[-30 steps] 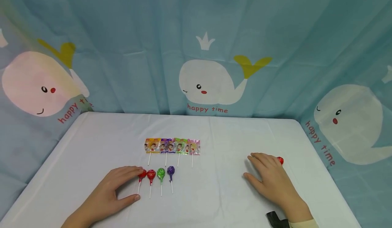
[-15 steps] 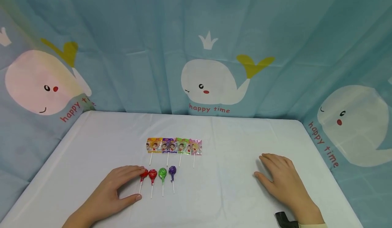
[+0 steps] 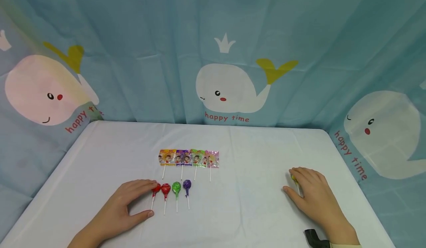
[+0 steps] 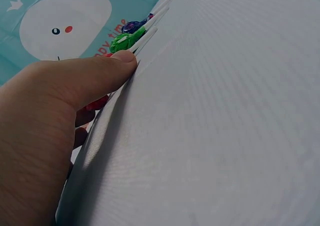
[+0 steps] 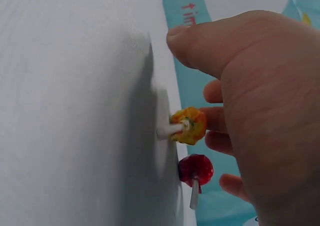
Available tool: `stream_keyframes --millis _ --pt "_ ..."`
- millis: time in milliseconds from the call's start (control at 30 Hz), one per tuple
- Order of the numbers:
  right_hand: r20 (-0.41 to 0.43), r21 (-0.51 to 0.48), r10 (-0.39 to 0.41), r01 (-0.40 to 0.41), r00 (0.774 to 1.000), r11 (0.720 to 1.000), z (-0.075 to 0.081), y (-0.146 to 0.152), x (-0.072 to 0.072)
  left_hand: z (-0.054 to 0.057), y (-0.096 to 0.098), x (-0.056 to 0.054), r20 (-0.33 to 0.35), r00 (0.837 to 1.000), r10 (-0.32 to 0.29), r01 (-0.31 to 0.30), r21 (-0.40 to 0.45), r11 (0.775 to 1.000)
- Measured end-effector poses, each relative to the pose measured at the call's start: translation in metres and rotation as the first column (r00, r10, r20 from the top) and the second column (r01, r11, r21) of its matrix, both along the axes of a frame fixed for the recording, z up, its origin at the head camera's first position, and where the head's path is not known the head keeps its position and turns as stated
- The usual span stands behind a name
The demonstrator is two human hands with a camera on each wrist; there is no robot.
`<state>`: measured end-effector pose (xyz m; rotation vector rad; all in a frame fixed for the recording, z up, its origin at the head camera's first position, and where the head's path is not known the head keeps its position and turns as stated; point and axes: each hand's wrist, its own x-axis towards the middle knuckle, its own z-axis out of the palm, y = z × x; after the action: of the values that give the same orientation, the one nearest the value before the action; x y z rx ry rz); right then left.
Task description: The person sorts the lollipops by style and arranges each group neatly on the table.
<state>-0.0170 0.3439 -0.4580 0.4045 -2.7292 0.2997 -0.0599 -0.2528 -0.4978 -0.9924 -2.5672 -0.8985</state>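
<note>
My left hand [image 3: 116, 211] rests on the table at the left, its fingertips touching a red lollipop [image 3: 156, 188] and its thumb spread apart. Beside that candy, in a row, lie another red lollipop [image 3: 165, 189], a green one [image 3: 176, 187] and a purple one [image 3: 187, 184]. At the right, my right hand [image 3: 316, 196] hovers with relaxed fingers and thumb apart around a yellow lollipop [image 5: 189, 126]. The right wrist view also has a red lollipop [image 5: 196, 169] under the fingers; in the head view the hand hides it.
Behind the row lie flat-wrapped lollipops in orange [image 3: 167, 157], purple [image 3: 184, 157], green [image 3: 198, 158] and pink [image 3: 212, 159] packets. A black device [image 3: 315, 238] sits at the right wrist. Blue whale-print curtains [image 3: 149, 85] border the white table [image 3: 253, 159].
My right hand has shifted to the right. The yellow lollipop now shows between its fingers and thumb, while the red one seen past the knuckles is covered. My left hand stays put.
</note>
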Motion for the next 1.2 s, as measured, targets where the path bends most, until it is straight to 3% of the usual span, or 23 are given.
stream_keyframes --millis 567,1200 --pt "0.08 0.01 -0.073 0.072 0.994 0.997 0.004 0.0061 0.0035 0.0011 0.0002 0.0031 0.047 0.998 0.047 -0.045 -0.028 0.999" --pt "0.061 -0.008 -0.097 0.098 0.993 0.995 0.0005 0.0009 0.0034 0.002 0.0014 0.001 0.013 1.0 0.013 -0.013 -0.005 1.0"
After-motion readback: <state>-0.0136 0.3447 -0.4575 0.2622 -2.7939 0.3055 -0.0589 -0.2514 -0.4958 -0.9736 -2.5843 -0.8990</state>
